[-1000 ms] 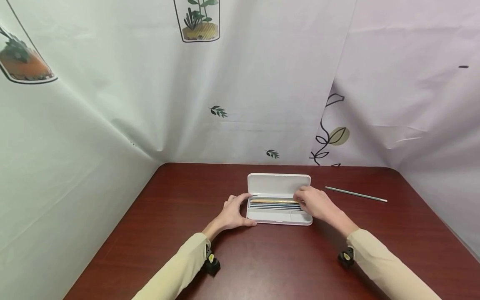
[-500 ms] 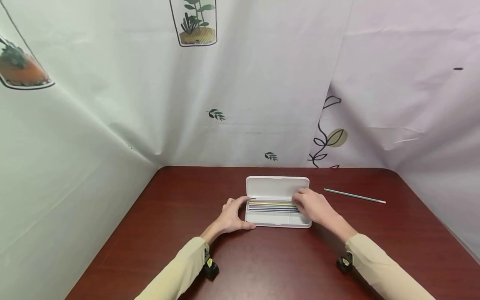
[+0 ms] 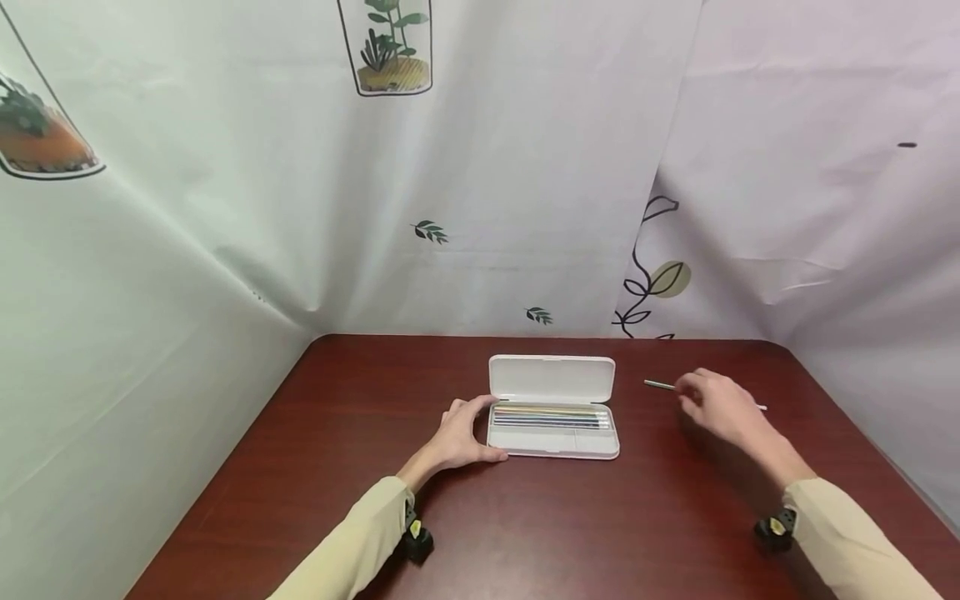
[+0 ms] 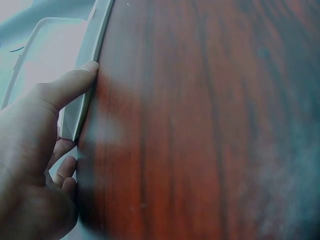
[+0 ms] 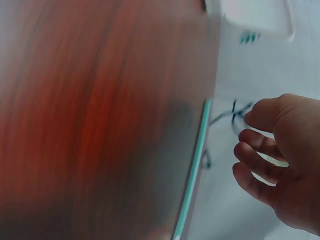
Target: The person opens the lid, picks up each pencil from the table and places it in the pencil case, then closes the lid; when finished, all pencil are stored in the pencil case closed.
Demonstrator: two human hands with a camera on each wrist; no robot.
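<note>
A white pencil case [image 3: 552, 443] lies with its lid [image 3: 551, 378] raised at the back, several pencils [image 3: 551, 417] side by side in its rear compartment. My left hand [image 3: 457, 436] holds the case's left end, thumb along the front edge [image 4: 82, 80] and fingers round the back corner. To the right, my right hand [image 3: 720, 406] hovers over a pale green pencil [image 3: 658, 384] with a white end, covering its middle in the head view. In the right wrist view the fingers are loosely bent with nothing between them, apart from that pencil [image 5: 194, 170].
The dark red-brown table [image 3: 555, 533] has rounded far corners. White cloth [image 3: 495, 167] printed with leaves and plants in jars hangs behind it and along both sides. A black wrist camera [image 3: 417, 542] sits at each cuff.
My right hand has left the pencils inside the case and moved right, over the loose pencil. My left hand keeps its place on the case.
</note>
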